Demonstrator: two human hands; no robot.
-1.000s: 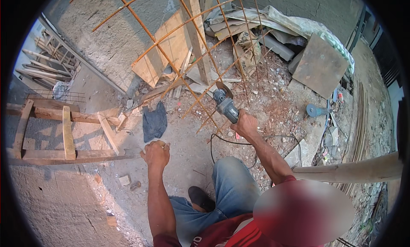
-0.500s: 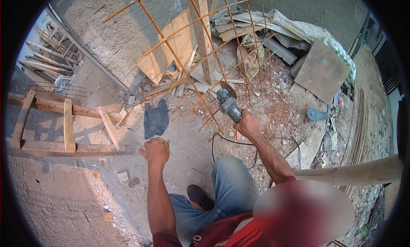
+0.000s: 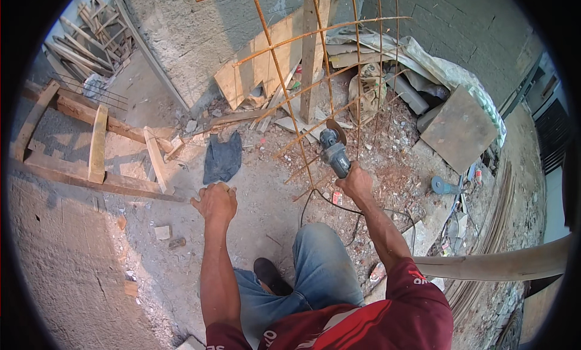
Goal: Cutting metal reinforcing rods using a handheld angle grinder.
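**Right hand alone grips grinder**

At twelve o'clock ahead, the grinder's disc sits by rusted mesh; the left hand, at eleven, curls, its hold unclear. A snagged disc could wrench that one-handed grip.

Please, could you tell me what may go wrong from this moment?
The thin, round brown disc on the dark grey angle grinder appears close to the rusty steel mesh; it might catch a bar and kick back. The bare right hand alone grips the grinder, so control could be lost. The thin black cable loops beside the knee in blue jeans and might snag.
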